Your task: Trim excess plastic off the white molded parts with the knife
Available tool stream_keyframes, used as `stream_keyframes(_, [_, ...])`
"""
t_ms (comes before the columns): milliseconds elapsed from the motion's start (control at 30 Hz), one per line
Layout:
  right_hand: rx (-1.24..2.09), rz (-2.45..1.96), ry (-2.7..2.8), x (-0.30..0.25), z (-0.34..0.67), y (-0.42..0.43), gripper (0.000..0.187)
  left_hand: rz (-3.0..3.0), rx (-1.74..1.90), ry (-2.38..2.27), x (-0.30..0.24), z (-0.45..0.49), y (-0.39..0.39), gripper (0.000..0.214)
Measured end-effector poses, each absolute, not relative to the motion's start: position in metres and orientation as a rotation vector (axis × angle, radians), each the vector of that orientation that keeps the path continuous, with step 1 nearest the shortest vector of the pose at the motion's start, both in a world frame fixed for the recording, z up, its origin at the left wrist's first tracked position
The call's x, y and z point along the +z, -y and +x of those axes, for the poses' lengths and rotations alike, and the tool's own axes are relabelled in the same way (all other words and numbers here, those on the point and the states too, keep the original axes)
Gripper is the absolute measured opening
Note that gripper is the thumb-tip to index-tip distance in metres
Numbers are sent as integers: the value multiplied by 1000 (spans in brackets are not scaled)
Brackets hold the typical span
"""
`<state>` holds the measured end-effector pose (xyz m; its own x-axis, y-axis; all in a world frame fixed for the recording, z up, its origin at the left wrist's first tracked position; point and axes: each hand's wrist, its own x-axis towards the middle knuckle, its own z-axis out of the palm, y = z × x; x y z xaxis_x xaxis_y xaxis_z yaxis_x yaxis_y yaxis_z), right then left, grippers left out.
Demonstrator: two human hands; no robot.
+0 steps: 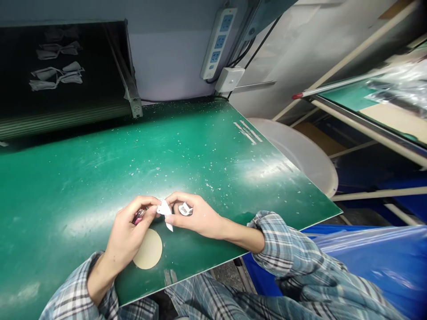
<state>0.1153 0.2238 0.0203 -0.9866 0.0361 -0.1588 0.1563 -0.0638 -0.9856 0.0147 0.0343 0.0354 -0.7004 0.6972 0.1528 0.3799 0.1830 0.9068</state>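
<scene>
My left hand [128,229] is closed, with thumb and forefinger at the left edge of a small white folded piece [164,209]. A small pink and clear item [138,216] shows inside its curled fingers; its kind is unclear. From the other side, my right hand [200,216] pinches the same white piece between thumb and fingers. A second white piece with a grey part [185,209] is tucked in the right hand's curled fingers. Below the hands, a pale yellow disc [148,250] lies flat on the green tabletop [187,151], close to the left wrist.
At the back left, several white folded pieces [57,76] lie on a dark conveyor belt [76,102]. A power strip [220,42] is fixed to the wall. White specks dot the tabletop. A round whitish tub [300,151] and a rack [373,129] stand to the right.
</scene>
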Motion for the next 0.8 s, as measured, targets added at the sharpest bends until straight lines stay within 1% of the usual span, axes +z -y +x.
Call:
stream_keyframes(167, [-2261, 230, -2008, 21, 114, -223, 48, 971, 1526, -2129, 35, 14, -35, 11])
stream_keyframes(467, [-2280, 243, -1954, 21, 115, -224, 47, 919, 1519, -2099, 33, 14, -34, 12])
stream_keyframes(733, [-2403, 135, -1817, 20, 112, -223, 38, 867, 1510, -2075, 33, 14, -32, 15])
stream_keyframes(800, [-2403, 124, -1802, 20, 112, -223, 39, 863, 1515, -2082, 33, 14, -32, 15])
